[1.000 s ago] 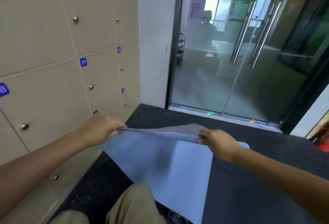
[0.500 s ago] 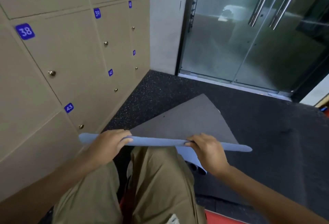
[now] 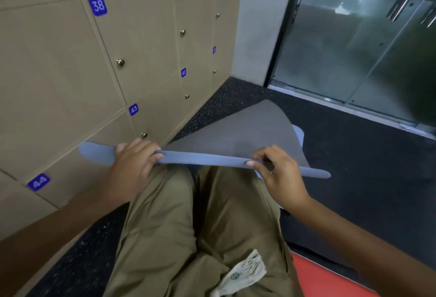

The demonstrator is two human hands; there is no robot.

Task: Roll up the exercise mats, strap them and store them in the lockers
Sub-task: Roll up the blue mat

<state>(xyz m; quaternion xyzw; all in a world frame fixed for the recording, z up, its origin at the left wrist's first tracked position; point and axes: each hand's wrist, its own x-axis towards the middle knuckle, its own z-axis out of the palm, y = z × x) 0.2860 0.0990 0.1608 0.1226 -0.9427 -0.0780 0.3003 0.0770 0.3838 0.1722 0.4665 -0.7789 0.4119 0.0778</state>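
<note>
The mat (image 3: 236, 136) is gripped along its near blue edge by the left hand (image 3: 132, 164) and right hand (image 3: 276, 174), set well apart. It is held above the knees, beside the lockers (image 3: 70, 72), its grey side draped onto the floor (image 3: 365, 167).

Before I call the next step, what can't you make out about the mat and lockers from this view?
Head view only:
- Mat: near part hidden behind the legs; whether rolling has started is unclear.
- Strap: none visible.
- Left hand and right hand: fingertips under the mat edge hidden.
- Far locker numbers: too small.

lockers (image 3: 146, 44) numbered 38, 39, 42, 43, 44.
</note>
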